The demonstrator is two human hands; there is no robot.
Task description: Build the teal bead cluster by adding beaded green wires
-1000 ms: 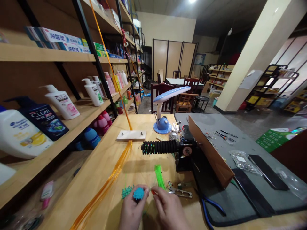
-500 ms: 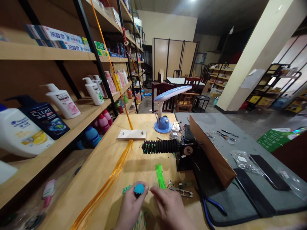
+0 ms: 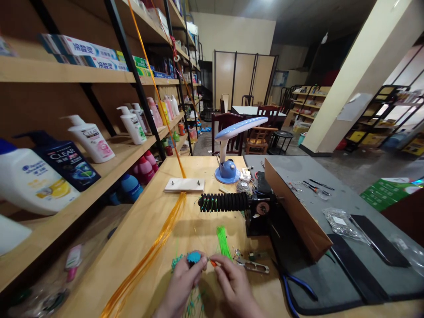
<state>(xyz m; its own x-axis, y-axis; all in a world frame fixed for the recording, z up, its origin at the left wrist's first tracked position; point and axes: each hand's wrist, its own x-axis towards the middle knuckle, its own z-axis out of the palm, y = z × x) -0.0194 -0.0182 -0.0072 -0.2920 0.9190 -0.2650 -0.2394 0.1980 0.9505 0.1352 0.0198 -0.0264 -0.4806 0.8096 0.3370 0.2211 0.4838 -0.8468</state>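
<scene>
Near the table's front edge, my left hand (image 3: 185, 280) is closed on a small round piece with a scalloped blue top (image 3: 194, 257). Just right of it, my right hand (image 3: 233, 278) pinches a small orange item (image 3: 213, 263), its fingertips close to those of my left hand. Small teal beads (image 3: 176, 262) lie beside my left hand, and green looped threads (image 3: 194, 305) lie below it. A bundle of bright green strands (image 3: 223, 242) rests beyond my right hand. Farther back is a black ribbed roller (image 3: 223, 202) with short green threads tied around its left end.
Orange threads (image 3: 159, 236) run from a white clamp plate (image 3: 184, 185) down the table's left. Scissor-like snips (image 3: 253, 265) and blue-handled pliers (image 3: 294, 287) lie to the right, near an upright brown board (image 3: 294, 212). A blue lamp (image 3: 227, 171) stands behind; shelves with bottles line the left.
The blue top has tilted in my left hand. An orange item now shows at my right fingertips. The whole view has shifted slightly.
</scene>
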